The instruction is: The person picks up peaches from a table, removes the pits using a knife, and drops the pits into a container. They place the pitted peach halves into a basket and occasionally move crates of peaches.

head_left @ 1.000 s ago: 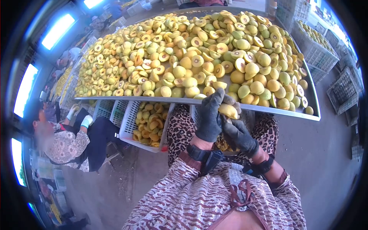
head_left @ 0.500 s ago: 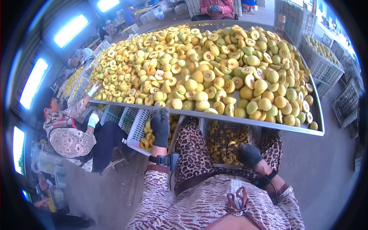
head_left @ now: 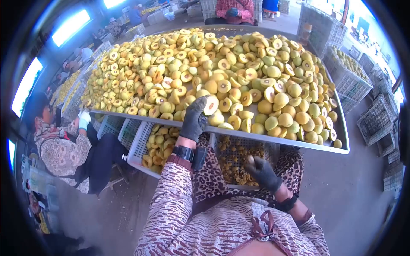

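A heap of halved yellow-green fruit [head_left: 171, 68] covers the metal tray [head_left: 273, 138]. At the tray's near edge my left hand [head_left: 194, 119], in a dark glove, holds a fruit half [head_left: 211, 105] with its cut face and brown centre showing. My right hand [head_left: 262, 173], also gloved, is closed above the lower crate; what its fingers hold, if anything, is too small to name. That crate [head_left: 273, 154] stands between my legs with small brownish-yellow pieces inside. A white crate [head_left: 136, 149] with fruit halves is below my left forearm.
At the left a co-worker [head_left: 64, 149] sits by the tray, a white-gloved hand near its corner. Another person [head_left: 234, 10] sits beyond the far edge. Stacked crates [head_left: 348, 81] stand at the right, and a bottle [head_left: 306, 32] is at the tray's far right.
My left hand has moved right over the tray edge and now has a fruit half in it. My right hand has shifted slightly left. The view has shifted too.
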`<act>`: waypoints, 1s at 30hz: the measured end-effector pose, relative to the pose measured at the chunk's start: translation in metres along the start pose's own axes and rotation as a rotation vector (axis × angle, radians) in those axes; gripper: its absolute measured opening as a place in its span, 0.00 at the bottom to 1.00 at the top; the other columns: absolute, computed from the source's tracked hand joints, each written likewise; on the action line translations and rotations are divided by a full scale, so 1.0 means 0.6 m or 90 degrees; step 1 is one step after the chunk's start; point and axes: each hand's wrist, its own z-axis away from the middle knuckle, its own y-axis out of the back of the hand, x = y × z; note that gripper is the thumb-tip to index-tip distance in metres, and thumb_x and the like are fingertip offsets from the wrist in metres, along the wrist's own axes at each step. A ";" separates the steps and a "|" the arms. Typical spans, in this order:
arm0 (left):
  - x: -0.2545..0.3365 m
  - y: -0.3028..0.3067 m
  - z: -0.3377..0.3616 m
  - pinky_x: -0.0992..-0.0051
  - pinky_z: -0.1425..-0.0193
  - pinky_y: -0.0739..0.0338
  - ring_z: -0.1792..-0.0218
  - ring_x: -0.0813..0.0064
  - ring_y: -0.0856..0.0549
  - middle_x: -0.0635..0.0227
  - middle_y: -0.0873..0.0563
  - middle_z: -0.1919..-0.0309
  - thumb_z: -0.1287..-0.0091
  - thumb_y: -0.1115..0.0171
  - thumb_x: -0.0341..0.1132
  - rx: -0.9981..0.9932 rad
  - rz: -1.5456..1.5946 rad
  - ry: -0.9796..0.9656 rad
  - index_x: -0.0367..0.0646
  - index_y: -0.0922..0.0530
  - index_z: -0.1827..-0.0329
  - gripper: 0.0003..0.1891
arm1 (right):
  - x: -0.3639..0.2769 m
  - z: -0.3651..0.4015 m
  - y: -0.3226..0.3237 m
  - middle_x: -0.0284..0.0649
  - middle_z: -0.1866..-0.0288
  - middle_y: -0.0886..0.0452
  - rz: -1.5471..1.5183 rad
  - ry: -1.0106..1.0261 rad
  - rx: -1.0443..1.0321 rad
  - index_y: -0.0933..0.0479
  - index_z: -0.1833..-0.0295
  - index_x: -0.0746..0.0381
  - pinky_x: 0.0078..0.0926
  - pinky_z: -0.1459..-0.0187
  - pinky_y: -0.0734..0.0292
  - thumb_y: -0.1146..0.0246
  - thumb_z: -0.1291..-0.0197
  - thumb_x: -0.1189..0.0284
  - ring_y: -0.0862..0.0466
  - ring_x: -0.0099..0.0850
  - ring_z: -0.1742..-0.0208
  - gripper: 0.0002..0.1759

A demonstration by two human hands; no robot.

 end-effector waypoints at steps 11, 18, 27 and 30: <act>-0.027 -0.143 0.167 0.72 0.42 0.21 0.46 0.71 0.17 0.59 0.17 0.47 0.21 0.55 0.51 0.046 0.063 0.048 0.30 0.25 0.40 0.28 | -0.121 -0.067 -0.021 0.57 0.73 0.22 -0.070 0.132 0.136 0.27 0.61 0.68 0.42 0.70 0.29 0.42 0.28 0.62 0.21 0.55 0.71 0.18; -0.076 -0.176 0.146 0.68 0.44 0.19 0.51 0.67 0.16 0.57 0.16 0.53 0.21 0.56 0.47 0.060 0.139 -0.003 0.32 0.24 0.45 0.24 | -0.129 -0.059 -0.005 0.58 0.72 0.20 -0.111 0.162 0.190 0.26 0.57 0.70 0.44 0.68 0.26 0.43 0.28 0.61 0.17 0.57 0.67 0.19; -0.073 -0.210 0.155 0.68 0.54 0.15 0.60 0.65 0.13 0.56 0.14 0.61 0.21 0.57 0.53 0.074 0.077 0.076 0.35 0.23 0.54 0.26 | -0.076 -0.051 0.013 0.48 0.72 0.19 -0.112 0.214 0.118 0.25 0.52 0.69 0.38 0.70 0.26 0.43 0.28 0.58 0.19 0.40 0.73 0.21; -0.070 -0.213 0.157 0.71 0.57 0.15 0.62 0.67 0.13 0.57 0.14 0.64 0.21 0.56 0.53 0.015 0.069 0.109 0.35 0.22 0.58 0.27 | -0.056 -0.032 0.035 0.34 0.74 0.23 -0.316 0.070 -0.040 0.24 0.53 0.64 0.26 0.75 0.32 0.43 0.28 0.57 0.26 0.25 0.77 0.19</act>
